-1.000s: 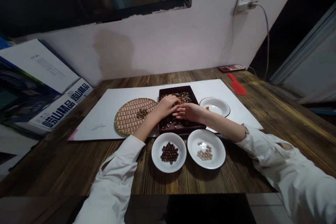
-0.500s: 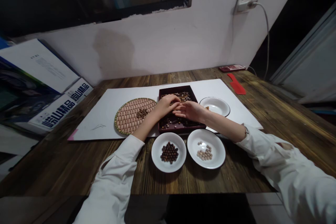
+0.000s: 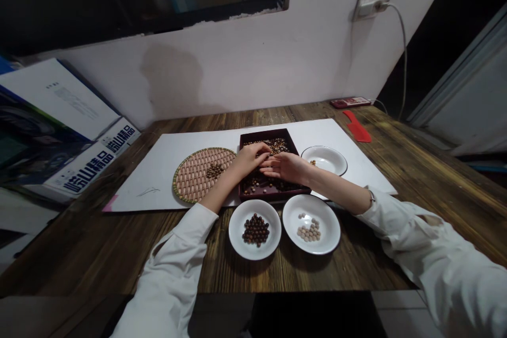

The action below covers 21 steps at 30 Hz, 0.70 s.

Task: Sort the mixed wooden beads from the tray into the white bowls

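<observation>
Both hands are over a dark red tray (image 3: 291,140) of mixed small beads. My left hand (image 3: 254,156) curves over the tray with its fingers bent together; what its fingertips pinch is too small to make out. Palm up beside it, my right hand (image 3: 285,167) has its fingers stretched toward the left fingertips. A woven round mat (image 3: 192,179) left of the tray carries brown beads (image 3: 215,170). Nearer me, one white bowl (image 3: 236,229) has dark beads (image 3: 255,231), another white bowl (image 3: 331,229) pale beads (image 3: 309,232).
Behind my right forearm sits a white plate (image 3: 332,158) with a few orange-brown beads. A white board (image 3: 152,169) lies under the mat and tray. Farther right are a red scraper (image 3: 357,129) and a phone (image 3: 350,102). Printed boxes (image 3: 87,166) stand at the left.
My left fingers have shifted very slightly above the tray. My right hand stays in nearly the same position, and the bowls and mat have not moved.
</observation>
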Motion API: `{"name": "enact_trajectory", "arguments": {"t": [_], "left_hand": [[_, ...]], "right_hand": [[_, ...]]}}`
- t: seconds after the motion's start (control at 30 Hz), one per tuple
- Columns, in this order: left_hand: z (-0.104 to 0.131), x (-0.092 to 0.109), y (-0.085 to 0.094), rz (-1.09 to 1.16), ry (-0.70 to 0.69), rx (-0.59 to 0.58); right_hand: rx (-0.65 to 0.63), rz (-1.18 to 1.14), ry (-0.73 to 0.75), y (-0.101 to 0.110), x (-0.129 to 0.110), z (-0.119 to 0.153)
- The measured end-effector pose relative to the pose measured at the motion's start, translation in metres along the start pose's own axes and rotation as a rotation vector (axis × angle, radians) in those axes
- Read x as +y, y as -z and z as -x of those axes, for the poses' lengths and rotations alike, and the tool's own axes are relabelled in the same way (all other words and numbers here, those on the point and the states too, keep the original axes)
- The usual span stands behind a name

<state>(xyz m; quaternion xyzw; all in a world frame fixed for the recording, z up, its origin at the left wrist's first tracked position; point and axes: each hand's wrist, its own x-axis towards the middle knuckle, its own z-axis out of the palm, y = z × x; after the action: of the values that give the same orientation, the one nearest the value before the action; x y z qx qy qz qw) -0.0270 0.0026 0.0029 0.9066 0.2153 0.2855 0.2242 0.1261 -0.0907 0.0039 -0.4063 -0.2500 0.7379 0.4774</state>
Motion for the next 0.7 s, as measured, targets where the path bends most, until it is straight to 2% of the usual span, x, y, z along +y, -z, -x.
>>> {"name": "enact_trajectory", "arguments": {"t": [0.23, 0.47, 0.7], "left_hand": [[0.0007, 0.0021, 0.0012, -0.015, 0.035, 0.026], [0.0002, -0.0011, -0.0001, -0.023, 0.045, 0.036], [0.0001, -0.0041, -0.0009, -0.011, 0.039, 0.007]], "right_hand": [[0.048, -0.001, -0.001, -0.0028, -0.0017, 0.0015], [0.037, -0.035, 0.012, -0.0026, -0.0026, 0.0000], [0.061, -0.056, 0.004, -0.0102, -0.0039, 0.0045]]}}
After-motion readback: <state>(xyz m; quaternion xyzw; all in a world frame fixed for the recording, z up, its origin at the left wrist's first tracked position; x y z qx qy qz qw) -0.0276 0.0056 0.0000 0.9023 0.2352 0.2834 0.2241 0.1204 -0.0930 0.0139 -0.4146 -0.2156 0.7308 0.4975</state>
